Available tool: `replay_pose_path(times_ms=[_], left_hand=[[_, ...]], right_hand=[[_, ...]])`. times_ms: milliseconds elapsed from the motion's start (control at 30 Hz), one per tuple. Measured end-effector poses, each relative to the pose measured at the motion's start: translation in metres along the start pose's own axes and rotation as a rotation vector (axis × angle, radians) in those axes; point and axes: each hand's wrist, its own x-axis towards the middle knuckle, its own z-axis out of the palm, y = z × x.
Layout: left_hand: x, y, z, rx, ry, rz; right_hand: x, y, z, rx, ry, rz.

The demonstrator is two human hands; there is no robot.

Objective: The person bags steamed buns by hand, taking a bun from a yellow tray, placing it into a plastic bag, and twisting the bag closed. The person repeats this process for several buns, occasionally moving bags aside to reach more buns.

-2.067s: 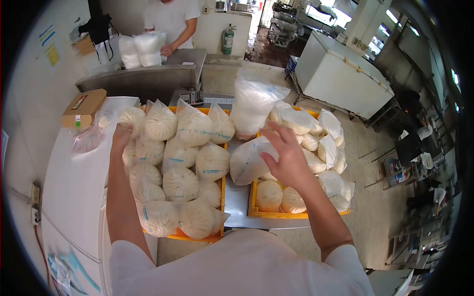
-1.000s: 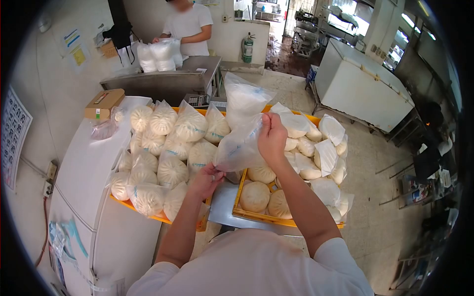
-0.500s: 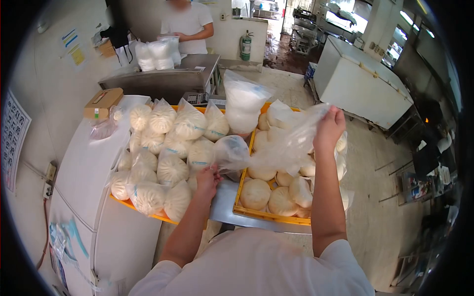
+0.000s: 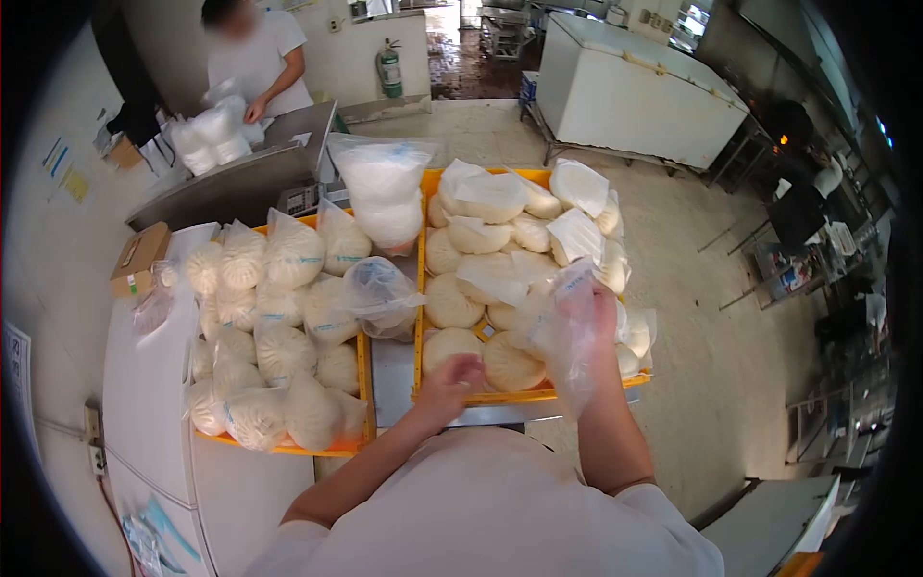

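Note:
My right hand (image 4: 602,313) has a clear plastic bag (image 4: 569,341), which hangs down along my wrist above the right-hand crate. Part of that hand shows only through the film. My left hand (image 4: 456,377) is at the near edge of this yellow crate (image 4: 420,317), fingers loosely apart with nothing visible in them. Large pale steamed buns (image 4: 455,300) fill the crate, some with white paper squares (image 4: 577,236) on them. In the left yellow crate (image 4: 363,385), pleated buns (image 4: 285,351) sit in clear bags with blue print.
A stack of clear bags (image 4: 380,288) lies between the crates, with a big bag of white contents (image 4: 386,197) behind it. A cardboard box (image 4: 140,258) rests on the white surface at left. Another person (image 4: 258,58) handles white packs (image 4: 210,139) at a metal counter. A chest freezer (image 4: 635,106) stands beyond.
The view has turned right. My right hand has come down and nearer with the bag, now hanging beside the wrist. My left hand has moved from the bagged buns to the right crate's edge.

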Motion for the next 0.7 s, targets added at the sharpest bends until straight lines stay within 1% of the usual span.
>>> replay_pose_path(times_ms=[33,100,133,167,200,233,300,333,400,433,467,500,533,567,600,633,700], left_hand=[[0.006,0.009,0.024,-0.091,-0.177,-0.025],[0.010,0.074,0.057,-0.006,-0.371,0.007],[0.012,0.093,0.068,0.036,-0.468,0.027],[0.023,0.075,0.073,-0.210,-0.529,-0.056],[0.043,0.043,0.076,-0.456,-0.582,-0.143],[0.054,0.025,0.079,-0.704,-0.625,-0.236],[0.055,0.036,0.079,-0.799,-0.361,-0.188],[0.056,0.042,0.076,-0.841,-0.225,-0.164],[0.058,0.056,0.061,-0.872,-0.010,-0.191],[0.059,0.060,0.052,-0.886,0.100,-0.202],[0.062,0.052,0.038,-0.870,0.087,-0.136],[0.069,0.037,0.023,-0.852,0.074,-0.071],[0.071,0.036,0.016,-0.835,0.061,-0.005],[0.071,0.034,0.012,-0.764,0.075,-0.002],[0.066,0.046,0.010,-0.694,0.090,0.001],[0.063,0.053,0.008,-0.622,0.107,0.004],[0.059,0.053,0.014,-0.412,0.053,0.159]], right_hand=[[0.000,-0.001,0.005,0.107,0.014,0.034],[0.001,-0.004,0.011,0.328,0.040,0.093],[0.004,-0.003,0.008,0.167,0.062,-0.001],[0.011,0.001,0.001,0.005,0.083,-0.093],[0.011,-0.003,-0.003,-0.016,0.101,-0.095],[0.012,-0.006,-0.006,-0.038,0.118,-0.097],[0.004,-0.019,-0.005,0.210,0.137,0.074],[0.000,-0.021,-0.003,0.218,0.217,-0.001],[-0.008,-0.021,0.000,0.231,0.373,-0.149],[-0.007,-0.018,-0.022,0.094,0.357,-0.179],[-0.005,-0.012,-0.059,-0.043,0.341,-0.205],[-0.011,-0.007,-0.071,-0.279,0.339,-0.302],[-0.019,-0.005,-0.075,-0.510,0.361,-0.404],[-0.028,-0.001,-0.079,-0.843,0.388,-0.578],[-0.038,-0.001,-0.071,-1.177,0.405,-0.750],[-0.051,-0.003,-0.057,-1.197,0.313,-0.771],[-0.084,-0.008,-0.015,-1.230,0.134,-0.805]])
